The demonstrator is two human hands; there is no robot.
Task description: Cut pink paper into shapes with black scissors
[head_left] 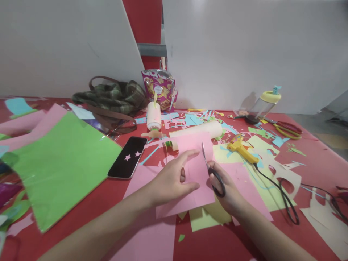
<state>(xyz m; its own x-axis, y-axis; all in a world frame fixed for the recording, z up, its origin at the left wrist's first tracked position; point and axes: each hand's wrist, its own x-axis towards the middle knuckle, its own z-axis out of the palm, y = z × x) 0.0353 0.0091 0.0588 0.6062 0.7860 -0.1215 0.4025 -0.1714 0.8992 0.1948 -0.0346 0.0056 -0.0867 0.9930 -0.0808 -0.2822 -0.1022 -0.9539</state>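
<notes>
My left hand (171,179) pinches a pink paper sheet (194,170) between thumb and fingers and holds it up over the red table (89,203). My right hand (228,188) grips black-handled scissors (214,174), fingers through the loops. The blades point up and bite into the sheet's right side. More pink and yellow sheets lie under both hands.
A black phone (127,157) with star stickers lies left of my hands, beside a green sheet (58,166). A yellow glue gun (241,148) with a black cord, a paper roll (198,130), red scissors (288,129), a bottle, a snack bag and a plaid bag sit further back among paper scraps.
</notes>
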